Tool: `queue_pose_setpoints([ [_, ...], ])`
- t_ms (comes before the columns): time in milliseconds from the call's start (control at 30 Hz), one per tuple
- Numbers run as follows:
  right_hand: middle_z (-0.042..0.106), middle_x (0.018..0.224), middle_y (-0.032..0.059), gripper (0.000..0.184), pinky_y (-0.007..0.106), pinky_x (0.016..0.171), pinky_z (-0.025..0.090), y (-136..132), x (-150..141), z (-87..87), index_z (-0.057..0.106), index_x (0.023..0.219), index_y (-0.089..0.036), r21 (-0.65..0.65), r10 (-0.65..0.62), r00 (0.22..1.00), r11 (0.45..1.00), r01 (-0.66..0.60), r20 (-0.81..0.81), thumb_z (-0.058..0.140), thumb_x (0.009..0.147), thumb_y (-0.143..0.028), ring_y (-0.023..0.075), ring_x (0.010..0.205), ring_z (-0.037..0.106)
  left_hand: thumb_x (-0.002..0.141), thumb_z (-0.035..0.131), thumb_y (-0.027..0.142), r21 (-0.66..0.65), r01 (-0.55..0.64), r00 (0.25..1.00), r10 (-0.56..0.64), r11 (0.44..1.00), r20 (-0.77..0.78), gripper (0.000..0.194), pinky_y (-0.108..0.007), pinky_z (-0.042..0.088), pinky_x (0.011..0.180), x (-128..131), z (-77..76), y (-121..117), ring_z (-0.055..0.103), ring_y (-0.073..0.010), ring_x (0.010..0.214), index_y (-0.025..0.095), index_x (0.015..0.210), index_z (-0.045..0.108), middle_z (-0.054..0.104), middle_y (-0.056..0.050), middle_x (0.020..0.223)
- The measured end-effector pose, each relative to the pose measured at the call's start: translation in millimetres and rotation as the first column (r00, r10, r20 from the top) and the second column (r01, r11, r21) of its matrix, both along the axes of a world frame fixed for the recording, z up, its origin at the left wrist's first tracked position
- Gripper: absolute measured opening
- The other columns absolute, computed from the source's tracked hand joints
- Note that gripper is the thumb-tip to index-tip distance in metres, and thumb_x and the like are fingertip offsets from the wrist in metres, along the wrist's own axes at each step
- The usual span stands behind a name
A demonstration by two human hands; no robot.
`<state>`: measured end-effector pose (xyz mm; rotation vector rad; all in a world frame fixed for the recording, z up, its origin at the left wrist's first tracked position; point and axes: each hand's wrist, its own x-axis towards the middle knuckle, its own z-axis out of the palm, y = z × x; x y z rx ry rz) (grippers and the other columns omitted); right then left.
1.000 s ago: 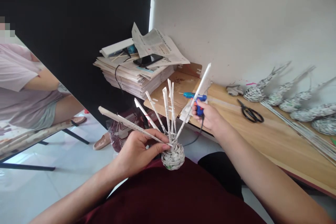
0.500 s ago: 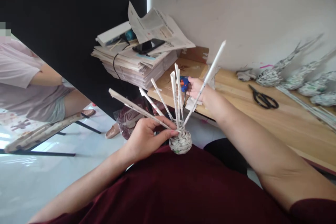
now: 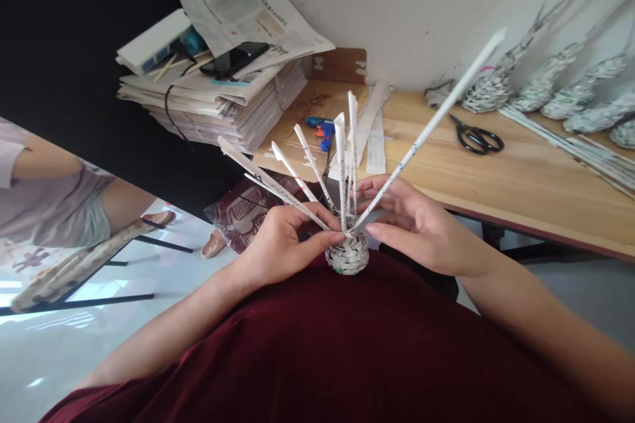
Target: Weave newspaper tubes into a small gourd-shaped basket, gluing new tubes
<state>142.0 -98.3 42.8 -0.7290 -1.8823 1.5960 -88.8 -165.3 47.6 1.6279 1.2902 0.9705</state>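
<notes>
Paper rods fan upward from the woven ball, left fingers pinching its top, right fingers parted alongside.

Wooden table, cardboard sheet, black scissors, thin paper rods, woven paper pieces along the wall

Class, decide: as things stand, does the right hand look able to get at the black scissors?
Probably yes: the right hand looks open, and the scissors lie uncovered on the table beyond it; the slanting paper stick passes left of them in view.
</notes>
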Motion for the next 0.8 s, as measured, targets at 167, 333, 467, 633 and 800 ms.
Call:
queue_pose_setpoints([
  [167, 0.071, 0.112, 0.0052, 0.035, 0.036, 0.091, 0.056, -8, 5, -12.2, 0.058, 0.124, -0.025, -0.084, 0.019, 1.000, 0.996, -0.021, -0.015, 0.069, 0.090, -0.023, 0.0193, 0.104, 0.069, 0.089, 0.074, 0.034, -0.104, 0.062, 0.998, -0.063, 0.993, -0.011, 0.020, -0.023, 0.051, 0.065, 12, 3.5, 2, 0.065, -0.0133, 0.070, 0.014, 0.086, 0.071, 0.073, -0.004, 0.080],
  [333, 0.072, 0.108, 0.0054, 0.023, 0.031, 0.085, 0.055, -13, 10, -8.1, 0.064, 0.112, -0.022, -0.116, 0.061, 0.997, 0.992, -0.057, 0.036, 0.070, 0.091, -0.029, 0.0191, 0.100, 0.069, 0.087, 0.072, 0.027, -0.135, 0.075, 0.997, -0.077, 0.988, -0.014, 0.016, -0.020, 0.047, 0.059, 19, 9.0, 4, 0.061, -0.0108, 0.066, 0.014, 0.081, 0.066, 0.070, -0.002, 0.076],
  [467, 0.070, 0.095, 0.0028, 0.017, 0.030, 0.079, 0.054, -13, 7, -0.4, 0.065, 0.098, -0.020, -0.096, 0.016, 0.998, 0.995, -0.010, 0.056, 0.072, 0.085, -0.029, 0.0183, 0.089, 0.067, 0.085, 0.071, 0.024, -0.133, 0.073, 0.996, -0.079, 0.988, -0.039, 0.012, -0.019, 0.045, 0.056, 22, 11.4, 4, 0.058, -0.0105, 0.063, 0.014, 0.081, 0.067, 0.068, -0.002, 0.073],
  [633, 0.066, 0.087, 0.0000, 0.014, 0.029, 0.074, 0.050, -15, -3, -1.1, 0.061, 0.089, -0.021, -0.065, -0.052, 0.995, 0.996, 0.057, 0.080, 0.071, 0.080, -0.025, 0.0161, 0.080, 0.062, 0.083, 0.071, 0.021, -0.115, 0.080, 0.996, -0.085, 0.990, -0.037, 0.008, -0.019, 0.044, 0.056, 23, 12.1, 3, 0.056, -0.0095, 0.062, 0.014, 0.080, 0.067, 0.066, 0.000, 0.071],
  [800, 0.063, 0.085, -0.0018, 0.011, 0.028, 0.073, 0.047, -18, -5, -3.8, 0.059, 0.087, -0.021, -0.057, -0.078, 0.992, 0.995, 0.084, 0.099, 0.069, 0.082, -0.024, 0.0147, 0.078, 0.059, 0.085, 0.069, 0.021, -0.128, 0.072, 0.996, -0.077, 0.989, -0.036, 0.009, -0.019, 0.044, 0.058, 23, 12.9, 1, 0.055, -0.0093, 0.062, 0.014, 0.080, 0.067, 0.065, 0.000, 0.070],
])
